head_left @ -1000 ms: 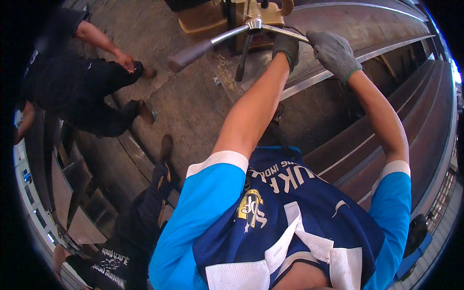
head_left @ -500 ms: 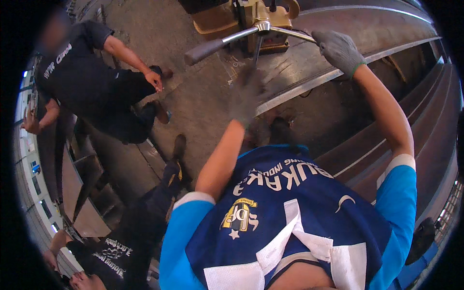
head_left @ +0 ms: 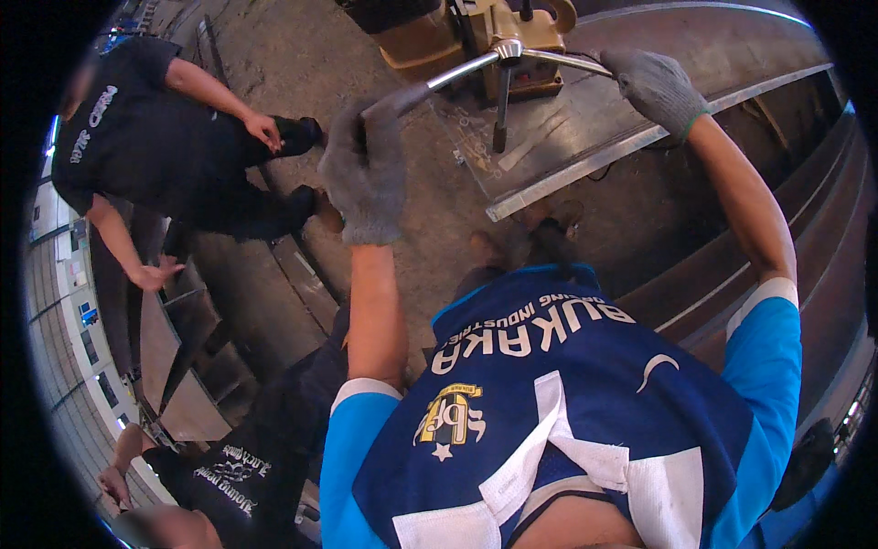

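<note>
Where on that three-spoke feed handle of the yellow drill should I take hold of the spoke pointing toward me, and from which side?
Take the dark grip at the free end of that spoke on the feed handle, coming from below, the person's side. It hangs clear of the steel plate. The left hand and right hand, both gloved, already hold the outer ends of the other two spokes.

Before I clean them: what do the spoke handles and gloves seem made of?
Spoke handles: apparently bare polished steel, with bright glints; the left hand's end has a dark grip, perhaps rubber. Gloves, as on the right hand: grey knitted fabric, likely cotton, with ribbed cuffs.
</note>
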